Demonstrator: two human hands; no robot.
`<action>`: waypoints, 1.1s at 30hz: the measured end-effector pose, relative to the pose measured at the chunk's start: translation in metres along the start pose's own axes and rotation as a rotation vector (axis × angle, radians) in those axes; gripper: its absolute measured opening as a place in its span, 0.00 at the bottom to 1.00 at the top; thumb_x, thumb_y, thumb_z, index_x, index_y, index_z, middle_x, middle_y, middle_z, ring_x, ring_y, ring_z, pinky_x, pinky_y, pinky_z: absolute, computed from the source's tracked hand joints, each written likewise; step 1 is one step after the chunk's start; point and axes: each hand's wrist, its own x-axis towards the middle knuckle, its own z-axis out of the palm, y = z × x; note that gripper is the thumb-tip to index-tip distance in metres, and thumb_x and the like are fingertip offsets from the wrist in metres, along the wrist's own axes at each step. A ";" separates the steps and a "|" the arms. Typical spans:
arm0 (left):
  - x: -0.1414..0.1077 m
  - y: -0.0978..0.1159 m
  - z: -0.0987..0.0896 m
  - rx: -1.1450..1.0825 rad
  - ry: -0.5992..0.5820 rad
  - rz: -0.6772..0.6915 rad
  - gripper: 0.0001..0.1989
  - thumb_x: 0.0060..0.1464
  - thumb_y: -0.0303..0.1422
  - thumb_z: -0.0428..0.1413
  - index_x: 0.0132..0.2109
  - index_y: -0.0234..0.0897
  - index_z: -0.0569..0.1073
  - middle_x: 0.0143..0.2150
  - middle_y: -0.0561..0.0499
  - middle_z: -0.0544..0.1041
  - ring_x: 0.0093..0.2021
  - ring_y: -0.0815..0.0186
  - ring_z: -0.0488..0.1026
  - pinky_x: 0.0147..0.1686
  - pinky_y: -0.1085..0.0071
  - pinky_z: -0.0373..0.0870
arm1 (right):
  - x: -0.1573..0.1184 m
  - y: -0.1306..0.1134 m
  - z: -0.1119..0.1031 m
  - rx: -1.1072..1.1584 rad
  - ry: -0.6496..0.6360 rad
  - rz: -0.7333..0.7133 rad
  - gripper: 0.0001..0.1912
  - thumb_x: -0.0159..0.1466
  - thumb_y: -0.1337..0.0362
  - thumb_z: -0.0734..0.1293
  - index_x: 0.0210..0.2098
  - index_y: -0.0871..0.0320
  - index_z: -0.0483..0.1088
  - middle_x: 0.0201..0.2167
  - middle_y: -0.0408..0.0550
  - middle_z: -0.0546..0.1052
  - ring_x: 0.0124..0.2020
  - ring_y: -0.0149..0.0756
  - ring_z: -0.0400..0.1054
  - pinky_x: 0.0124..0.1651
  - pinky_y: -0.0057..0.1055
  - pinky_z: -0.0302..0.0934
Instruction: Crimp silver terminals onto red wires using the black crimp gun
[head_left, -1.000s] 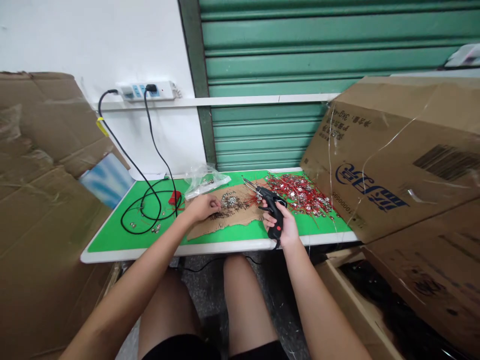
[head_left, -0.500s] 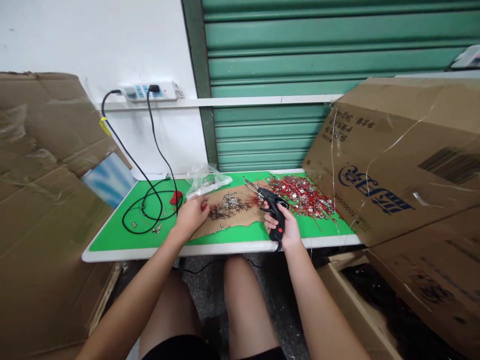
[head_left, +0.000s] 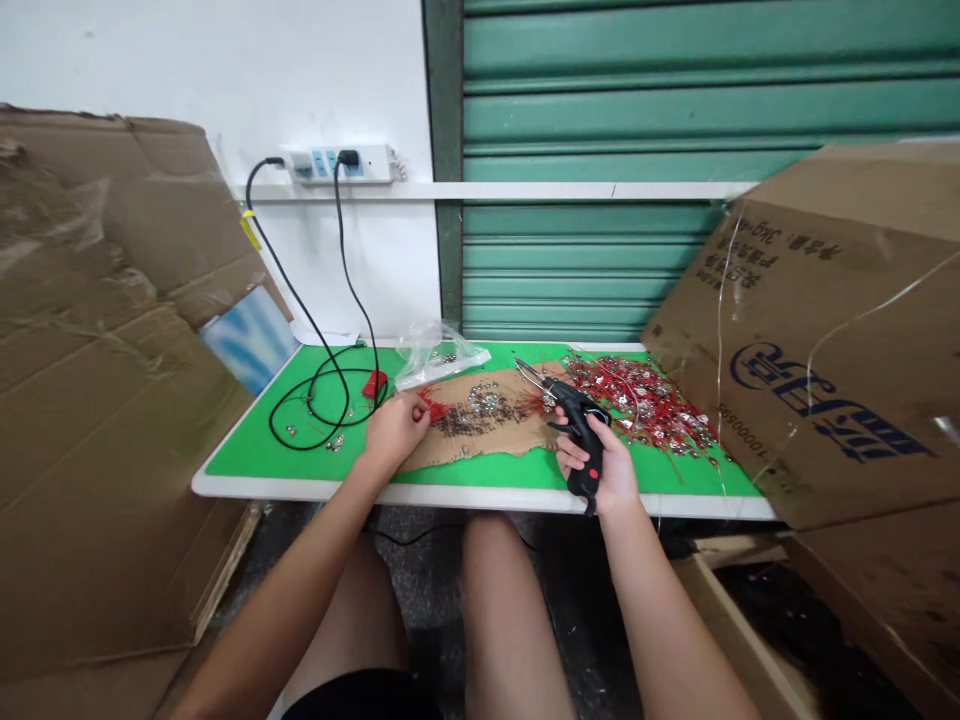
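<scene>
Right hand (head_left: 619, 468) grips the glue gun (head_left: 574, 406); hold its tip (head_left: 522, 367) clear of the left hand (head_left: 396, 432). Left fingers (head_left: 416, 412) pinch narrowly, contents unclear.

Left hand (head_left: 397, 432) shifted from beside the silver bits (head_left: 484, 398) to the left end of cardboard (head_left: 442, 454). Red strands (head_left: 434, 405) now show at cardboard's left end. View swung left.
</scene>
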 end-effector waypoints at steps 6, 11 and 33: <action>-0.001 0.007 0.002 0.104 0.071 0.186 0.10 0.66 0.32 0.51 0.43 0.34 0.77 0.45 0.39 0.81 0.48 0.52 0.76 0.47 0.62 0.71 | -0.002 0.000 0.002 -0.011 0.018 0.012 0.10 0.69 0.62 0.67 0.49 0.57 0.71 0.34 0.42 0.72 0.18 0.23 0.51 0.16 0.19 0.59; -0.006 0.014 0.011 -0.025 -0.095 0.278 0.09 0.65 0.33 0.54 0.43 0.38 0.79 0.43 0.45 0.83 0.46 0.56 0.78 0.47 0.64 0.72 | -0.004 0.001 0.004 -0.015 0.048 -0.024 0.10 0.68 0.63 0.68 0.49 0.58 0.72 0.35 0.44 0.73 0.18 0.22 0.51 0.16 0.19 0.59; -0.008 -0.002 0.041 -0.278 0.038 0.271 0.05 0.59 0.30 0.59 0.39 0.39 0.82 0.40 0.48 0.83 0.43 0.59 0.77 0.47 0.63 0.71 | -0.008 0.002 0.009 -0.154 0.126 -0.019 0.11 0.68 0.61 0.67 0.48 0.59 0.74 0.34 0.45 0.72 0.17 0.24 0.46 0.15 0.21 0.56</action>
